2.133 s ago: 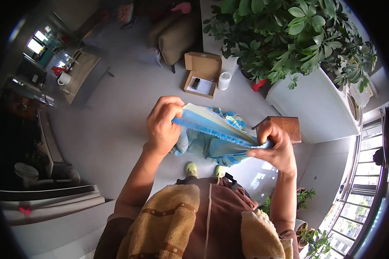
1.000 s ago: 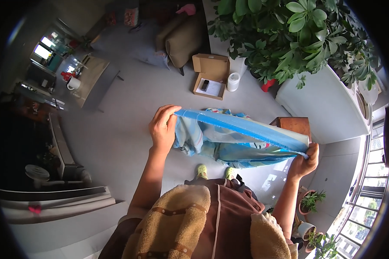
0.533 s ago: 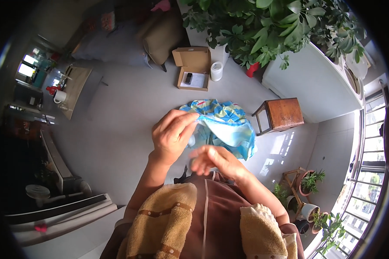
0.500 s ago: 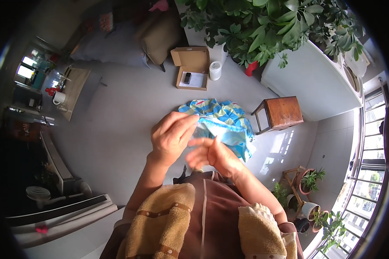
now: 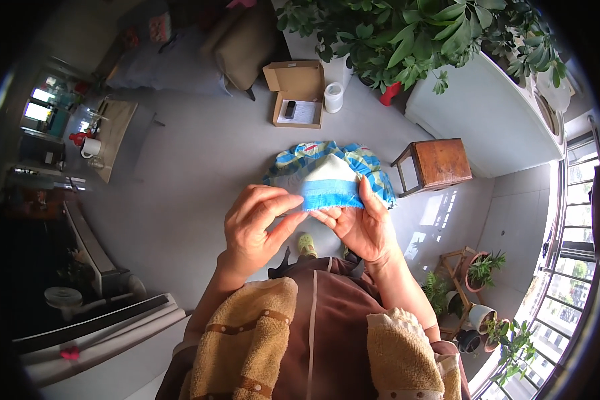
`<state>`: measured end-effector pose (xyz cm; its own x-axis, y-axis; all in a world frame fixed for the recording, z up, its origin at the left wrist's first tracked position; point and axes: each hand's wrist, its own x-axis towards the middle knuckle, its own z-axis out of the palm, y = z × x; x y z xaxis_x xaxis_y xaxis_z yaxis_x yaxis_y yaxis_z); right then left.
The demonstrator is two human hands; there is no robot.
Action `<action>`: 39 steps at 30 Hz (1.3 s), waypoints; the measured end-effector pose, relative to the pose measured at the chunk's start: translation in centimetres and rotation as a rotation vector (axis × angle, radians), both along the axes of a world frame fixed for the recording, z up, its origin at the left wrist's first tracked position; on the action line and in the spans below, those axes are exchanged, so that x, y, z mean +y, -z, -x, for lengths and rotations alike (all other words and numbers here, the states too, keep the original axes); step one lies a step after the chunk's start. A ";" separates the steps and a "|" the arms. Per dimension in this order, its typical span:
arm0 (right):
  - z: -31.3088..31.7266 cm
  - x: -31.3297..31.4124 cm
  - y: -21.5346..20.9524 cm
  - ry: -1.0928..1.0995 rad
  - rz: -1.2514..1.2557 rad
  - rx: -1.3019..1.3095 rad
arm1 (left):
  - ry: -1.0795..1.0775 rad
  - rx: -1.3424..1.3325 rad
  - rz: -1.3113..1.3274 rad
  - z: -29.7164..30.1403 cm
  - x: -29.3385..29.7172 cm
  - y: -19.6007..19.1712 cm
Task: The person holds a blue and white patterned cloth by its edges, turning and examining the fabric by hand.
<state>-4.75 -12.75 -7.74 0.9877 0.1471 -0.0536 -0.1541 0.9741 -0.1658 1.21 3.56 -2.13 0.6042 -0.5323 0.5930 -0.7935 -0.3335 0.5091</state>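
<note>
A blue, white and yellow-green patterned cloth [image 5: 332,192] hangs in front of me, its bulk bunched behind my hands. Its frayed blue edge faces me, stretched between both hands with the pale underside turned up. My left hand [image 5: 255,223] pinches the left end of that edge between thumb and fingers. On the other side my right hand [image 5: 363,230] grips the cloth, thumb on top and fingers curled below the edge. Part of the cloth lies out of sight behind the fingers.
A wooden stool [image 5: 440,167] stands to the right, with potted plants [image 5: 480,270] nearer the window. Farther off are an open cardboard box [image 5: 298,113], a white canister [image 5: 333,97] and a big leafy plant [image 5: 407,40]. A low table [image 5: 119,140] is at the left.
My right hand, blurred and off the cloth before, has moved right and taken hold of its edge. The edge now lies flat and facing me between both hands.
</note>
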 end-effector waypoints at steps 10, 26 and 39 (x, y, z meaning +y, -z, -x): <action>0.3 0.7 -0.7 0.012 0.085 -0.018 | 0.027 -0.139 -0.065 -0.7 -1.7 0.2; 1.0 0.3 -1.3 -0.014 0.269 -0.001 | 0.037 0.229 0.006 1.0 -4.5 -0.4; 0.9 -1.4 -1.2 0.033 0.062 -0.009 | 0.366 1.358 0.518 0.2 8.6 2.3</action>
